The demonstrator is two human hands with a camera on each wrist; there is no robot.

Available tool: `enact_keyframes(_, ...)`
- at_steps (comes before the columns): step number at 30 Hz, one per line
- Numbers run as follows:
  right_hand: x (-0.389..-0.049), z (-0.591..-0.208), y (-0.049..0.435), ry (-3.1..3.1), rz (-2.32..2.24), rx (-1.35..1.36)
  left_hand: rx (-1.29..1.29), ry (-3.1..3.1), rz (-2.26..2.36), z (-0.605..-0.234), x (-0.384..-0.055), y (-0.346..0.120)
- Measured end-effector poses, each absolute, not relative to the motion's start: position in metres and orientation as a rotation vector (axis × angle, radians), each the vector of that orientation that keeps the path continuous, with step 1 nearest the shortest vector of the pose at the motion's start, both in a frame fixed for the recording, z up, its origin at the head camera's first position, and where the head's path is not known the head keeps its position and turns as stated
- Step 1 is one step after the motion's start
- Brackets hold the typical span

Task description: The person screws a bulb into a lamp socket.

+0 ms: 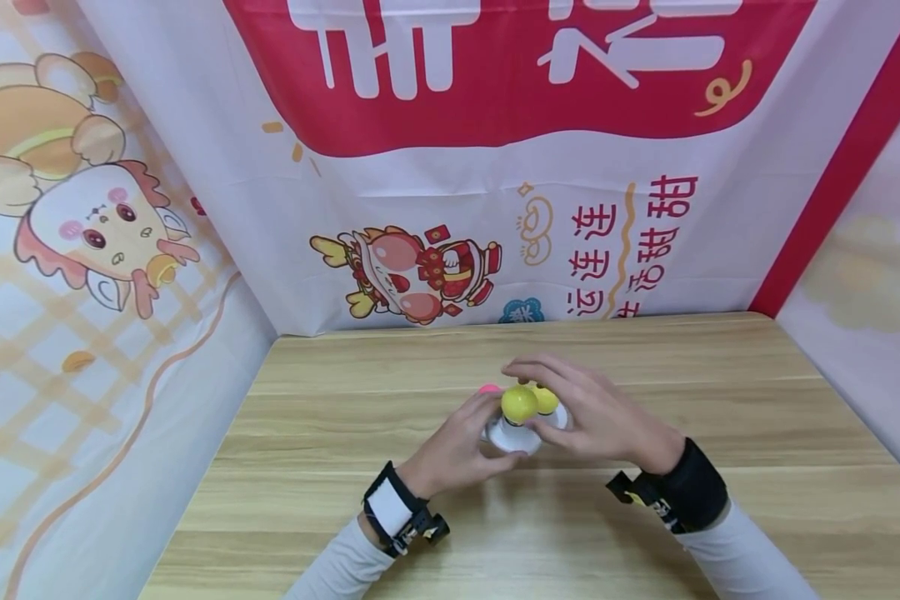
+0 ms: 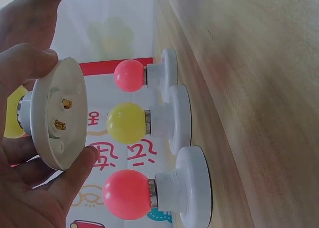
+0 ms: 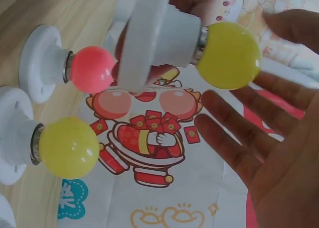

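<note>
My left hand (image 1: 457, 446) grips the rim of a white round lamp holder (image 2: 72, 133), lifted off the table and tilted. Two brass screws show on its underside in the left wrist view. A yellow bulb (image 3: 229, 56) sits in that holder. Around the bulb, my right hand (image 1: 588, 412) has its fingers spread and slightly bent; in the right wrist view they do not close on it, and whether a fingertip touches is unclear. Behind stand three more white holders with bulbs: a pink bulb (image 2: 128, 75), a yellow bulb (image 2: 127, 123) and another pink bulb (image 2: 127, 194).
The wood-grain table (image 1: 345, 467) runs back to a printed cloth (image 1: 435, 200) hanging behind it. More printed cloth stands at the left (image 1: 187, 433) and right sides. The standing holders form a row close beyond my hands.
</note>
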State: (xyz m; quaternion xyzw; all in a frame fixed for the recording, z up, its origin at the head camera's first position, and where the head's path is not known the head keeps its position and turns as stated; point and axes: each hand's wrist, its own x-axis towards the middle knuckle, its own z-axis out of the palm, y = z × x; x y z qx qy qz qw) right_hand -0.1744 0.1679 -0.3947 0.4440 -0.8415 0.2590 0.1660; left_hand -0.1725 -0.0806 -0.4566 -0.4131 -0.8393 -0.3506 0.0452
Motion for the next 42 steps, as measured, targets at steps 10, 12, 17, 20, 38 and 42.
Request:
enact_keyframes(10, -0.1748, -0.393, 0.1682, -2.371, 0.741, 1.349, -1.265, -2.578, -1.134, -0.4569, -0.1722, -0.08)
enact_keyframes(12, -0.1746, -0.3936, 0.1682, -2.377, 0.738, 1.333, -1.266, -2.578, -1.134, -0.4571, -0.172, -0.0798)
enact_keyframes(17, -0.1747, -0.3951, 0.1674, -2.381, 0.713, 1.282, -1.266, -2.578, -1.123, -0.4571, -0.1714, -0.0793)
enact_keyframes(20, -0.1753, -0.3957, 0.1666, -2.387, 0.709, 1.251, -1.273, -2.574, -1.127, -0.4571, -0.1715, -0.0789)
enact_keyframes(38, -0.1736, -0.3962, 0.1672, -2.471, 0.692, 1.167, -1.26, -2.585, -1.108, -0.4572, -0.1711, -0.0801)
enact_keyframes(42, -0.1742, -0.3927, 0.172, -2.452, 0.778, 1.269, -1.237, -2.609, -1.1, -0.4556, -0.1711, -0.0807)
